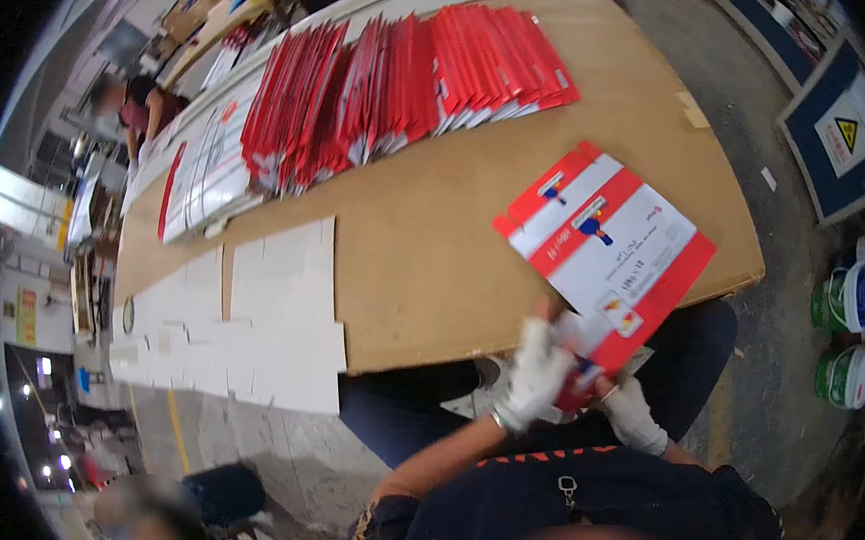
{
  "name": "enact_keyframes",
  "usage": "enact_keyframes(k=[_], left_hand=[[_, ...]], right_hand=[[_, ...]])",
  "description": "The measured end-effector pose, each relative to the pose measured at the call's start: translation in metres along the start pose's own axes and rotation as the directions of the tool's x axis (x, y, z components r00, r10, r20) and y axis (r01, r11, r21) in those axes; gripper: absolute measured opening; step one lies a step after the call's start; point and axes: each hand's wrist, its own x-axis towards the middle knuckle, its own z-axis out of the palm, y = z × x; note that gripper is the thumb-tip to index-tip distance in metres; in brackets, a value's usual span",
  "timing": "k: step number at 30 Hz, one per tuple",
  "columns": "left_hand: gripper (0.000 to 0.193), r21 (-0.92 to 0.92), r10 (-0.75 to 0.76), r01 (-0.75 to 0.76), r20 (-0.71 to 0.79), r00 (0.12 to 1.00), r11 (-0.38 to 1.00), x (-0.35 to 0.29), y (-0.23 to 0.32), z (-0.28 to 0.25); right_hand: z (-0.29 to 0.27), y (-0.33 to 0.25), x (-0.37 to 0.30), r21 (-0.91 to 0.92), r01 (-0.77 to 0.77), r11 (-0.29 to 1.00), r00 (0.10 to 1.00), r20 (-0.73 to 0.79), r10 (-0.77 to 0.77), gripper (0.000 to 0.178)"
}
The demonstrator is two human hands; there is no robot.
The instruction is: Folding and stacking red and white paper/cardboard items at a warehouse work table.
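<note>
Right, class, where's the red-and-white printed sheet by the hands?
The printed sheet is right of centre in the head view, over the table's near edge, just beyond the left hand.

We count one left hand point(538, 370) and one right hand point(633, 415), with one loose red-and-white carton point(623, 245). On one brown table point(432, 280) we see three rows of red packets point(395, 92), too tightly packed to count singly, and one tied white stack point(208, 184). We also count one warning sign point(849, 129), at least two buckets point(851, 378) and two other people point(153, 110).
</note>
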Motion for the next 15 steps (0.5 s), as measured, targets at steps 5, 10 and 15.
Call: enact_keyframes(k=[5,10,15], left_hand=[[0.072,0.298,0.397,-0.391,0.04,0.917,0.871,-0.014,-0.017,-0.062],[0.072,0.865,0.107,0.192,-0.27,0.957,0.464,-0.048,-0.017,-0.206],[0.112,0.773,-0.266,0.558,-0.494,0.828,0.302,-0.093,-0.049,-0.249]], right_hand=[[-0.115,-0.091,0.055,-0.505,0.212,0.837,0.91,-0.21,-0.357,0.027],[-0.22,-0.202,0.138,-0.698,0.127,0.705,0.949,-0.121,-0.291,0.05],[-0.268,-0.248,0.355,-0.831,0.334,0.445,0.88,0.106,-0.462,0.036]])
